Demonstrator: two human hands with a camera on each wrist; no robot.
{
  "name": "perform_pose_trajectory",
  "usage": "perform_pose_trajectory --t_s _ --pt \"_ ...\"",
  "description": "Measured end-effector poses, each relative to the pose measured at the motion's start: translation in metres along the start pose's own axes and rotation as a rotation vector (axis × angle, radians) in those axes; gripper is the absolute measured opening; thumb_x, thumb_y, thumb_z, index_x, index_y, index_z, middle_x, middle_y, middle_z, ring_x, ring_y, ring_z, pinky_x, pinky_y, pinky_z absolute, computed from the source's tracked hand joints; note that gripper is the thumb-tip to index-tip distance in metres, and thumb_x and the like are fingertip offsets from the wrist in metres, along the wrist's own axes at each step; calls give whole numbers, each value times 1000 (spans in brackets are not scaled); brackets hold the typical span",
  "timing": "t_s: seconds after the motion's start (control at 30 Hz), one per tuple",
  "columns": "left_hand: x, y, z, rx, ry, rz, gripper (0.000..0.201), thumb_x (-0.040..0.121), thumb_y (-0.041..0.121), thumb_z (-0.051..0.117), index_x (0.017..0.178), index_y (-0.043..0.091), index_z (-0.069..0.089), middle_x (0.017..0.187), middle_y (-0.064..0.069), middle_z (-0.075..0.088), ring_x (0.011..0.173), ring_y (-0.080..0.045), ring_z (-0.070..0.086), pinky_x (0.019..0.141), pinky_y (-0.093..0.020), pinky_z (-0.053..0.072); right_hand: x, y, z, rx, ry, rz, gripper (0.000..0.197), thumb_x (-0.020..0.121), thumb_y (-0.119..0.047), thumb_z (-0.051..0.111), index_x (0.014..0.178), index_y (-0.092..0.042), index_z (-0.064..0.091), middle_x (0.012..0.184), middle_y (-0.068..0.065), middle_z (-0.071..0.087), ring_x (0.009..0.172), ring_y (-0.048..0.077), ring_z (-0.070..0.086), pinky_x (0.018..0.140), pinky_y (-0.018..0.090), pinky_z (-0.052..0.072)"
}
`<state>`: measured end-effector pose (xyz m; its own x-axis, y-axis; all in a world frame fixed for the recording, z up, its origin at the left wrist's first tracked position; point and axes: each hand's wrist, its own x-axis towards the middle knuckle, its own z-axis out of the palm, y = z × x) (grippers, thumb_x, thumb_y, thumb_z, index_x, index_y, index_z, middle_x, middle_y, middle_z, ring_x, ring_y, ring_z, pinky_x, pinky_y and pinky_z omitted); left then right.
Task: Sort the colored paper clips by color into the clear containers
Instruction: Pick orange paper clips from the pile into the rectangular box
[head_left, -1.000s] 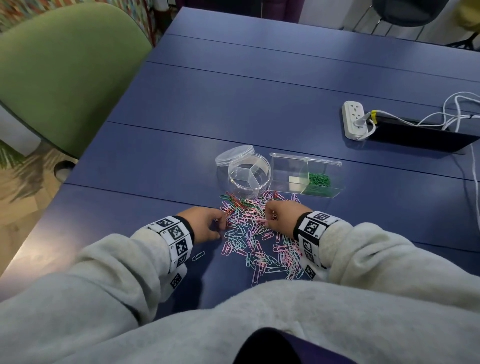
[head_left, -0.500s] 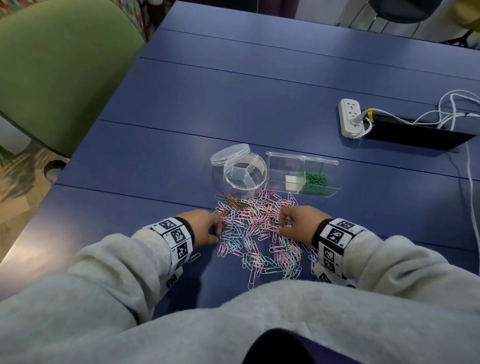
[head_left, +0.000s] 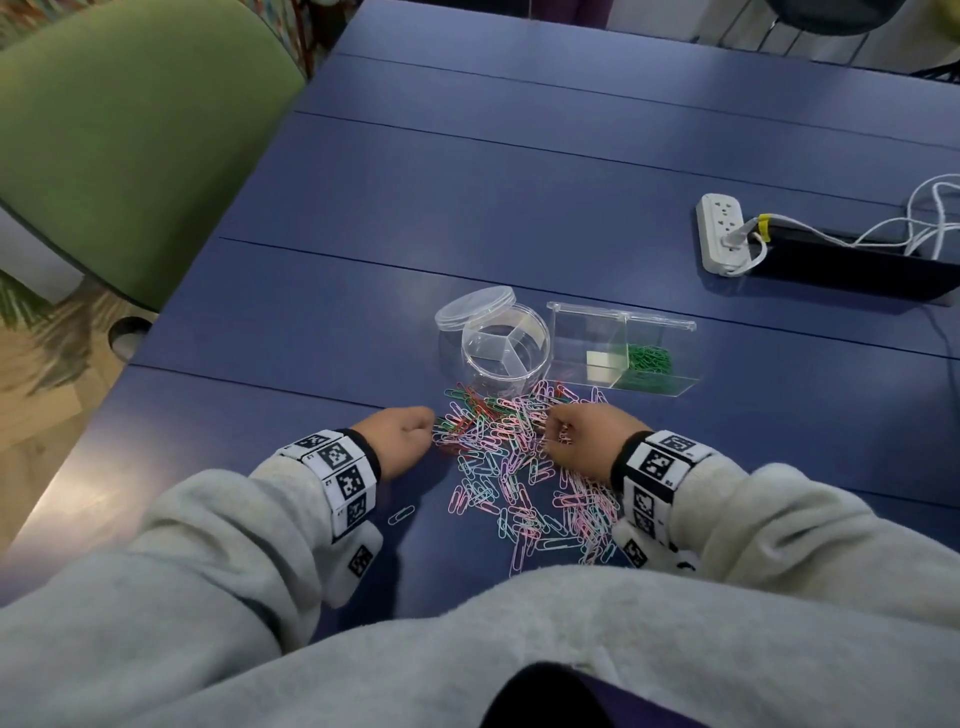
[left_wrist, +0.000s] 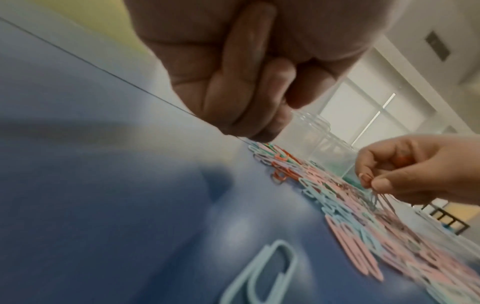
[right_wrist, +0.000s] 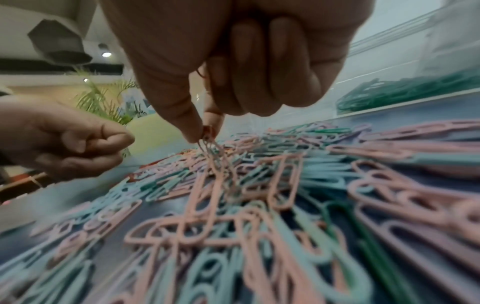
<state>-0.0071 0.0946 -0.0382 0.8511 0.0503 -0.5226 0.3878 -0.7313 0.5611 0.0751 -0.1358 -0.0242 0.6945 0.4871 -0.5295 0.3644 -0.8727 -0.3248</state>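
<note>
A loose pile of paper clips (head_left: 511, 467), mostly pink and pale blue with some red and green, lies on the blue table (head_left: 467, 208). My right hand (head_left: 558, 434) hovers over the pile's right half. Its thumb and forefinger pinch a few linked clips (right_wrist: 215, 152) that dangle onto the pile, and something red shows inside its curled fingers. My left hand (head_left: 423, 428) is curled into a fist at the pile's left edge, with no clip visible in it. Behind the pile stand a round three-part clear container (head_left: 506, 348) and a clear rectangular box (head_left: 587, 332) holding green clips (head_left: 647, 361).
The round container's lid (head_left: 475, 306) leans against its back left. One pale blue clip (head_left: 401, 514) lies alone near my left wrist. A white power strip (head_left: 719, 234) with cables and a black box (head_left: 852, 265) sit far right. A green chair (head_left: 119, 135) stands off the table's left.
My right hand has drawn back a little to the right and lifted a pinch of clips off the pile. The left hand has stayed at the pile's left edge.
</note>
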Motion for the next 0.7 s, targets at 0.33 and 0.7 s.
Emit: perform_pose_trajectory --t_s 0.33,0.7 --pt "9 10 5 -139 -70 0 36 81 -6 33 68 22 53 62 3 48 54 -12 38 53 -23 34 -24 33 0 53 19 91 8 88 -25 52 86 -28 58 78 -11 58 70 11 56 63 25 48" --pt "10 7 2 16 -3 -4 24 86 13 49 63 21 49 60 7 50 57 -10 43 60 -23 40 -26 21 4 -111 -54 -13 2 90 -32 55 89 -32 53 79 -15 50 78 11 51 66 23 38"
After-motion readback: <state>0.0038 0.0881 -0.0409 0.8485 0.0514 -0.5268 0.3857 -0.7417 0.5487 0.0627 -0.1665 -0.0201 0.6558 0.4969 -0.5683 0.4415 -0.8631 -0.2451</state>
